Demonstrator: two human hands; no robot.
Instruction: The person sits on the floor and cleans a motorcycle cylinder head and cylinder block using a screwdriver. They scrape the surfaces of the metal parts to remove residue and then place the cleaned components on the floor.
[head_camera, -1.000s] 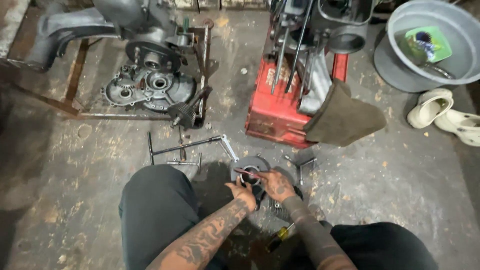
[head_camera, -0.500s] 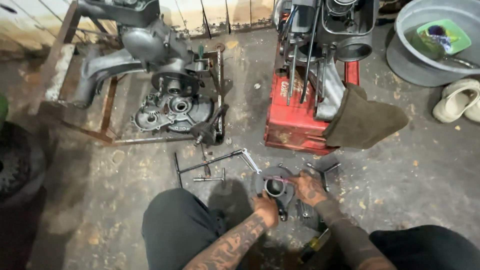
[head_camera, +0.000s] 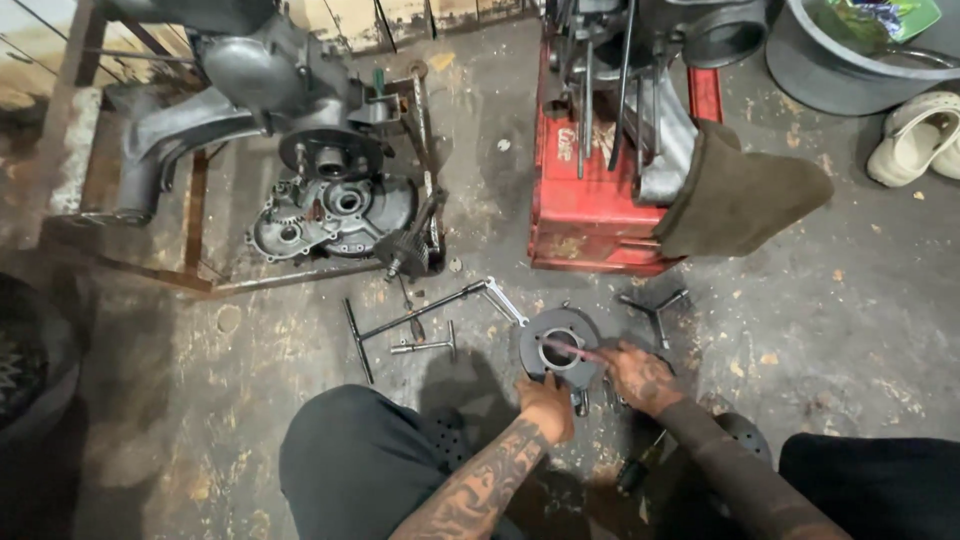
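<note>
A dark round metal ring part (head_camera: 533, 352) lies on the concrete floor between my knees. My left hand (head_camera: 546, 405) grips its near edge, with the tattooed forearm reaching in from below. To the right of the ring, my right hand (head_camera: 640, 378) is closed on a thin reddish rod-like tool (head_camera: 578, 351) whose tip points into the ring's central opening. A few small dark parts lie just beside the ring, under my hands.
A red toolbox (head_camera: 590, 205) with a brown cloth (head_camera: 745, 195) stands behind. An engine casing (head_camera: 330, 210) sits on a rusty metal frame at left. T-handle wrenches (head_camera: 405, 322), a spanner (head_camera: 505, 300) and a Y-shaped wrench (head_camera: 655, 310) lie nearby. Grey basin (head_camera: 840, 80) and white slippers (head_camera: 915, 140) far right.
The view has swung left, so the engine and toolbox sit further right in frame. Both hands have stayed at the ring, the right still working the thin tool in its opening.
</note>
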